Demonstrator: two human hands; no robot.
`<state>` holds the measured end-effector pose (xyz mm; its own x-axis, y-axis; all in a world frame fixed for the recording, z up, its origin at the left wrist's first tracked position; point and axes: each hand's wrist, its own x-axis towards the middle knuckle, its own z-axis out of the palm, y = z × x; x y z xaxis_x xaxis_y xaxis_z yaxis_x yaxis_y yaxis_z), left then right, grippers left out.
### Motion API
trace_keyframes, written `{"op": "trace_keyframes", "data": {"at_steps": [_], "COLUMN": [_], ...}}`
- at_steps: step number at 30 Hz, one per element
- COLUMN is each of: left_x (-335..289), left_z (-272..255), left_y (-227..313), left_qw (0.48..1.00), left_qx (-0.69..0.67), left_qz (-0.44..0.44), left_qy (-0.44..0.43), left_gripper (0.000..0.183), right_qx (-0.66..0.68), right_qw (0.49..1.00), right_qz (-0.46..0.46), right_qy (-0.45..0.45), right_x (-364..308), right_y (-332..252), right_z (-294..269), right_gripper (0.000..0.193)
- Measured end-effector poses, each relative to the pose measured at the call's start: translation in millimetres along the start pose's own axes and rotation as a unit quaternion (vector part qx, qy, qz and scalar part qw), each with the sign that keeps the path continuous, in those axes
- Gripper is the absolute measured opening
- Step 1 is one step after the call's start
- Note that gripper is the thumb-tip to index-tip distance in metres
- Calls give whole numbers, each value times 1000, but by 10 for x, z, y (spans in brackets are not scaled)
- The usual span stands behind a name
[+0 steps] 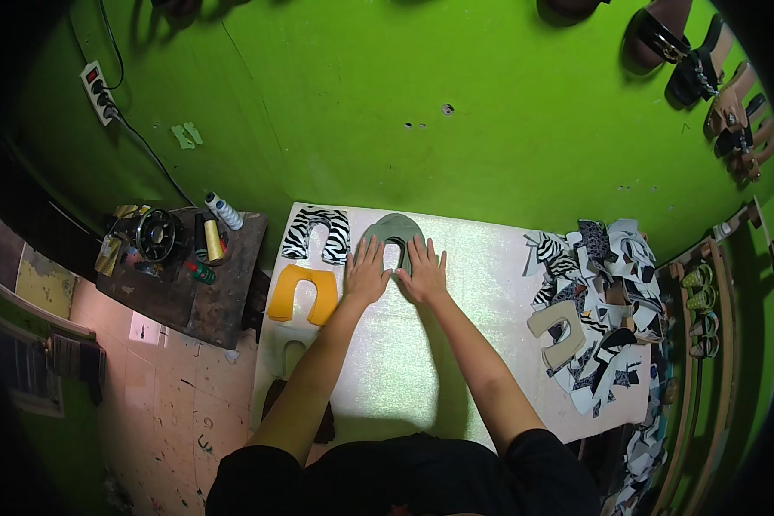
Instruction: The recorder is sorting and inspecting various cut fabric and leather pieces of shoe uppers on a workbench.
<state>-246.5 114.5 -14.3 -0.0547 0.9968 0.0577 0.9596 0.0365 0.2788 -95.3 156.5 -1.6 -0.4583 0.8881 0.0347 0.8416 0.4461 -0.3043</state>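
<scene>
The grey-green U-shaped piece (393,222) lies at the far edge of the white tabletop (473,361), straight ahead of me, its curve toward the green wall (318,112) and its opening toward my body. Both my hands are on it, palms down. My left hand (367,273) lies flat over its left leg, fingers extended and slightly apart; my right hand (424,273) does the same over the right leg, its fingers fanned a little wider. I grip nothing with either. My thumbs point inward, their tips close together near the opening; I cannot tell whether they touch.

Just left of my left hand is a zebra-print U-shaped piece (321,215), and nearer me a yellow-orange one (304,275). Closer still, a pale U-shaped piece (277,347) is partly behind my left forearm. Well to my right, a beige U-shaped piece (574,327) rests against a heap of cut scraps (595,371). Off to the left, a sewing machine (156,234) stands on a dark table (219,297).
</scene>
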Motion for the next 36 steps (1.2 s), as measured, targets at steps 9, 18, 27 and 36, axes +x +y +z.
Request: {"op": "trace_keyframes", "data": {"at_steps": [9, 18, 27, 36], "left_x": [-126, -1019, -1481, -1205], "left_z": [-235, 99, 410, 644], "left_y": [186, 1173, 2170, 3331], "left_qw": [998, 993, 980, 956], "left_qx": [-24, -106, -164, -232], "left_qz": [-42, -43, 87, 169], "left_qy": [-26, -14, -67, -66], "left_gripper": [72, 53, 38, 30], "right_qx": [105, 88, 13, 40], "right_qw": [990, 949, 925, 968], "right_qz": [22, 211, 359, 244], "right_qy": [92, 218, 126, 48], "right_x": [-550, -2026, -2880, -3233], "right_y": [99, 998, 1710, 1997], "right_z": [-196, -155, -480, -583], "right_gripper": [65, 42, 60, 41]}}
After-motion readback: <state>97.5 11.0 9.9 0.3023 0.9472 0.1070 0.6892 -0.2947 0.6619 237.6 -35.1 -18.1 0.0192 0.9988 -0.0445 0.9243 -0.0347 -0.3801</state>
